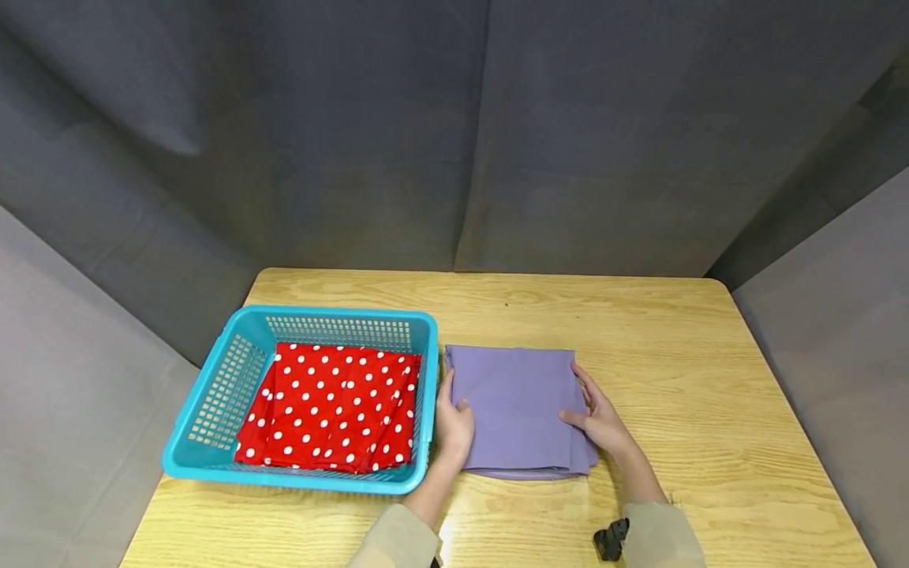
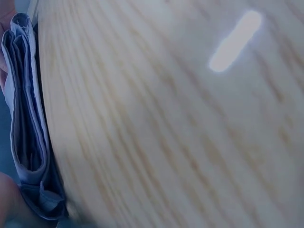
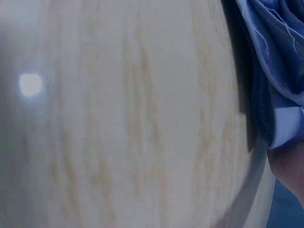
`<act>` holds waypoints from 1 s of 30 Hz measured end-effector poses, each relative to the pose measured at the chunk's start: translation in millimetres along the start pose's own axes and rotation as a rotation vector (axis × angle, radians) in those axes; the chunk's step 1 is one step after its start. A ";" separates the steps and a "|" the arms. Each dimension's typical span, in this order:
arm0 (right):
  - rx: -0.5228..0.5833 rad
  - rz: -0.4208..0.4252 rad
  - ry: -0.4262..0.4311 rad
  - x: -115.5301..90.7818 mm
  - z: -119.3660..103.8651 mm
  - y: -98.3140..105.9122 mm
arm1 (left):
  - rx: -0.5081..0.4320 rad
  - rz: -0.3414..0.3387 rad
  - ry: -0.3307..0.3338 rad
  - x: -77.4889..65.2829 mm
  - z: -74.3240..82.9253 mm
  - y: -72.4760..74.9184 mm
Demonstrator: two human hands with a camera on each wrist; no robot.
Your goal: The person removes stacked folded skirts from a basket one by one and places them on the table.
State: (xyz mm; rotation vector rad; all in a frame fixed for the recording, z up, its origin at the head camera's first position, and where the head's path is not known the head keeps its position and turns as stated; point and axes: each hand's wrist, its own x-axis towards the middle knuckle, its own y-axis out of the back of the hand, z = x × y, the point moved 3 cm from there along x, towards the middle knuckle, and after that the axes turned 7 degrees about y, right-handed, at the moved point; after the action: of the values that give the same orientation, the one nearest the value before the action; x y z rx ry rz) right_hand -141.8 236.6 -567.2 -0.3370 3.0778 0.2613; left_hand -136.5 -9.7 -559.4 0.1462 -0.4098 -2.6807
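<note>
A folded purple cloth [image 1: 514, 410] lies in several layers on the table, right of the basket. My left hand [image 1: 454, 430] holds its left side, fingers along the edge. At the opposite side my right hand [image 1: 602, 422] grips the cloth, thumb on top and fingers round the right edge. In the left wrist view the stacked folds of the cloth [image 2: 29, 128] show edge-on, with parts of the hand at both ends. The right wrist view catches a corner of the cloth [image 3: 280, 85] with loose threads, and the hand just below it.
Close beside my left hand stands a blue plastic basket [image 1: 181, 454] with perforated walls. Inside lies a folded red cloth with white dots [image 1: 330, 406]. The wooden table [image 1: 717, 410] extends to the right, and grey curtains [image 1: 604, 142] hang behind it.
</note>
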 end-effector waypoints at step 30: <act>-0.462 0.043 -0.053 1.9 -9.8 -2.7 | 0.352 -0.030 -0.064 -0.4 -0.1 -2.0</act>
State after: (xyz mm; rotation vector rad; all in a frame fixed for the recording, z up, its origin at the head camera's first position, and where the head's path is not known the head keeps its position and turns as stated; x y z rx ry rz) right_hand -143.3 231.9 -558.1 -0.2674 2.9422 0.9696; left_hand -137.0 -7.8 -560.1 0.1705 -0.9048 -2.6236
